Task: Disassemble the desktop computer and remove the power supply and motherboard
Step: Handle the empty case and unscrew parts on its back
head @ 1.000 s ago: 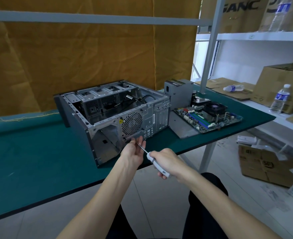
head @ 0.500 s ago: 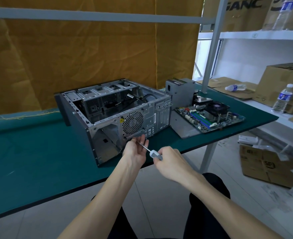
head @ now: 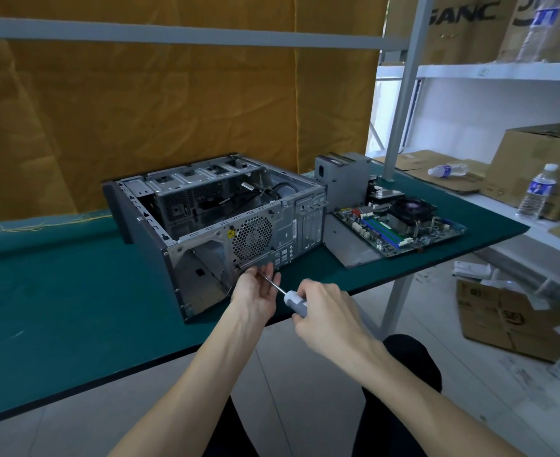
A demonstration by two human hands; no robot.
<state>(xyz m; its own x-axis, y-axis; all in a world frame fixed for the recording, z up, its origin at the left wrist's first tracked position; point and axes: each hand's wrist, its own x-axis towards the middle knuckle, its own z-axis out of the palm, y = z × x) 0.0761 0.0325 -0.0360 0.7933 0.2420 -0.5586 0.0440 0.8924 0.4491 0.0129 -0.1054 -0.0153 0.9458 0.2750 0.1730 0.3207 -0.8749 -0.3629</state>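
Note:
An open grey computer case (head: 206,206) lies on its side on the green table (head: 57,308), rear panel facing me. My right hand (head: 328,318) grips a white-handled screwdriver (head: 293,300) whose shaft points up-left at the lower edge of the rear panel under the fan grille. My left hand (head: 258,288) sits at that edge, fingers around the shaft near its tip. The grey power supply (head: 344,179) stands on the table right of the case. The motherboard (head: 400,222) with its black cooler lies flat beside it.
A grey metal side panel (head: 351,249) lies between the case and the motherboard. A steel post (head: 400,94) rises behind the table's right end. Shelves at right hold cardboard boxes and water bottles (head: 536,192). An open cardboard box (head: 509,318) lies on the floor.
My right hand has rolled over the screwdriver handle, covering more of it. The left hand stays at the case's rear edge. The view shifted slightly.

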